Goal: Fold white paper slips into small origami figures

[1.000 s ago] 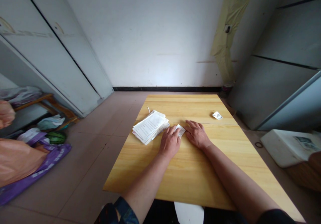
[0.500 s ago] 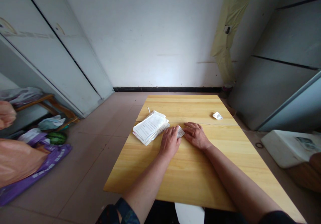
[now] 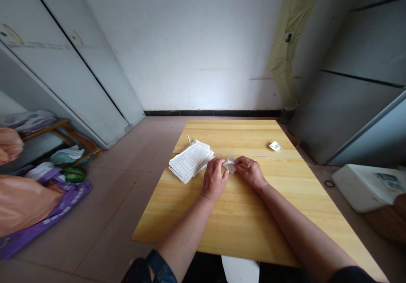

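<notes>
A small folded piece of printed paper (image 3: 230,164) lies at the middle of the wooden table, between my two hands. My right hand (image 3: 250,171) pinches its right edge between thumb and fingers. At its left side rests my left hand (image 3: 215,180), with thumb and fingers apart and nothing seen between them. Beyond my left hand sits an untidy stack of printed paper sheets (image 3: 190,160). Farther off on the right, a small white piece with a dark print (image 3: 275,146) lies by itself.
The wooden table (image 3: 253,228) has a seam across its far part. A white box (image 3: 364,185) stands on the floor at right, near a grey cabinet (image 3: 355,109). To the left are a purple bag (image 3: 63,209), a watermelon (image 3: 73,174) and a wooden bench (image 3: 78,137).
My left fingers have come off the small paper and spread. My right hand has closed on its right edge, and more of the paper shows now.
</notes>
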A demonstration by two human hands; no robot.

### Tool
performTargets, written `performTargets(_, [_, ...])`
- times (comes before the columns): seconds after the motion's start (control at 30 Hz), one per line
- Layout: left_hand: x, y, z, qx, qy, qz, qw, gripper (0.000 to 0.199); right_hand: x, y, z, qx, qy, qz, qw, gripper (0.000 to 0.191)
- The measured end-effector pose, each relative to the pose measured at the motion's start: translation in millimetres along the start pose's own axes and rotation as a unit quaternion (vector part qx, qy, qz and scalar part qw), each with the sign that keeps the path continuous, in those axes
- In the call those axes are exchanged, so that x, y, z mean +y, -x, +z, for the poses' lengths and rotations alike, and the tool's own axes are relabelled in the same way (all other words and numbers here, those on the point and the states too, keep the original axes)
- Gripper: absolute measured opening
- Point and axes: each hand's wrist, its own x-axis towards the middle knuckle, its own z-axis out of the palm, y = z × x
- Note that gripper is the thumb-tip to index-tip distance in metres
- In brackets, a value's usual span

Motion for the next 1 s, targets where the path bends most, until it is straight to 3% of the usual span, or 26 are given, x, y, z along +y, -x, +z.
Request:
performTargets(0.1, [0.5, -0.5, -1.6, 0.007, 0.002, 0.004, 1.000, 0.007, 2.7, 0.6, -0.8, 0.082, 0.017, 0.009, 0.996, 0.014])
performTargets(0.23, [-0.7, -1.0, 0.0, -0.055, 0.069, 0.023, 0.996, 0.018, -1.8, 0.5, -2.7, 0.138, 0.093, -0.081, 0.983, 0.027])
performTargets(0.33, [-1.7, -2.2, -0.6, -0.096, 0.163, -0.039, 0.981, 0.026, -10.9, 1.1, -2.5, 0.132, 0.166, -0.184, 0.960, 0.025])
performTargets(0.43, [-3.7, -5.3, -4.6, -0.113, 0.281, -0.139, 0.943, 0.031, -19.6, 3.4, 0.0, 0.090, 0.216, -0.263, 0.936, 0.028])
performTargets(0.6, [-6.8, -13.3, -13.0, -0.120, 0.443, -0.268, 0.847, 0.038, -28.5, 8.3, 4.1, 0.040, 0.235, -0.333, 0.912, 0.034])
performTargets(0.7, [-5.5, -17.5, -17.0, -0.125, 0.481, -0.285, 0.820, 0.033, -34.5, 10.1, 5.1, 0.024, 0.239, -0.345, 0.907, 0.035])
performTargets(0.87, [-5.6, -18.7, -13.7, -0.112, 0.475, -0.310, 0.816, 0.034, -37.1, 11.2, 4.0, -0.046, 0.188, -0.337, 0.922, 0.040])
performTargets(0.93, [-8.3, -17.0, -10.0, -0.105, 0.464, -0.323, 0.818, 0.038, -30.3, 10.4, 1.7, -0.032, 0.126, -0.295, 0.947, 0.043])
performTargets(1.0, [-11.0, -14.8, -7.4, -0.109, 0.450, -0.330, 0.823, 0.042, -20.8, 9.0, -1.6, 0.028, 0.047, -0.207, 0.977, 0.040])
